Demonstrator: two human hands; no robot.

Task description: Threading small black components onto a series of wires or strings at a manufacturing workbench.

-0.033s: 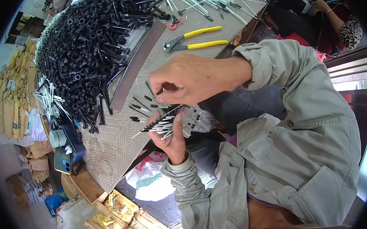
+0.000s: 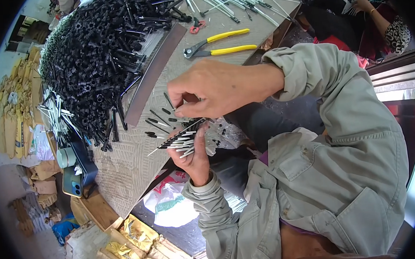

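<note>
Near the table's front edge, my left hand (image 2: 196, 161) is closed round a bundle of thin white sticks with black ends (image 2: 183, 144). Some sticks fan out past the fingers, their black tips spread toward the table. Just above the bundle hovers my right hand (image 2: 214, 88), its thumb and forefinger pinched together. A thin black-tipped stick (image 2: 168, 100) shows at those fingertips, though its lower part is hidden among the others. Yellow-handled pliers (image 2: 219, 44) lie open on the table beyond my right hand.
A big heap of black plastic parts (image 2: 94, 65) covers the table's far left, with a flat brown bar (image 2: 156, 75) along its edge. More white sticks (image 2: 238, 4) lie at the back. A phone (image 2: 72, 181) stands at the left edge. A co-worker's hand (image 2: 364, 5) is at far right.
</note>
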